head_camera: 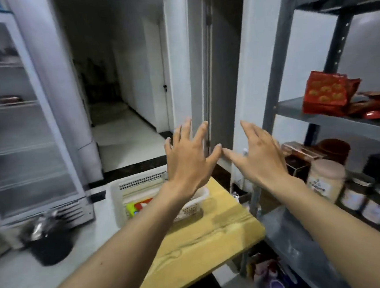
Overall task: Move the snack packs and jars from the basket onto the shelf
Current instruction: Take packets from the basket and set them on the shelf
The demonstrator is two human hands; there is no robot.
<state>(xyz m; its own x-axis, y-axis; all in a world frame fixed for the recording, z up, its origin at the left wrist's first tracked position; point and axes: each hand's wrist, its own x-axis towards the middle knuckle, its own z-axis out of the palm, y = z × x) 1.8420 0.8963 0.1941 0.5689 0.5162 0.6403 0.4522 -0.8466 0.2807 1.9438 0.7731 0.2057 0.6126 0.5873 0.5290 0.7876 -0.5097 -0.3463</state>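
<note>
– White plastic, the basket (pixel 124 195)? Where does it sit?
– On the pale wooden table (pixel 204 234), toward its far end, partly under the left forearm. A yellow-green and red snack pack (pixel 136 208) shows inside it. The arm hides the rest of the inside.

– And the hands?
– Both are up in front of the head camera, backs toward it, holding nothing. The left hand (pixel 186 160) has its fingers straight and spread. The right hand (pixel 261 158) is the same, with its fingers pointing up and to the left. The two thumb tips come together between the hands; whether they actually touch, I cannot tell.

– The shelf?
– Grey metal shelving (pixel 296 109) stands at the right, just beside the table. Its middle board carries red snack packs (pixel 324 93): one stands upright at the front and others lie behind it. On the board below there is a pale jar (pixel 325 180) with a pale lid. To its right are dark jars (pixel 356 193) with light labels, and behind it is a clear box (pixel 300 157).

– Anything else?
– A glass-door fridge (pixel 16 113) is at the left, with a black bin (pixel 48 245) on the floor near it. A dim corridor (pixel 123 126) lies ahead. Everything near the edges is blurred.
</note>
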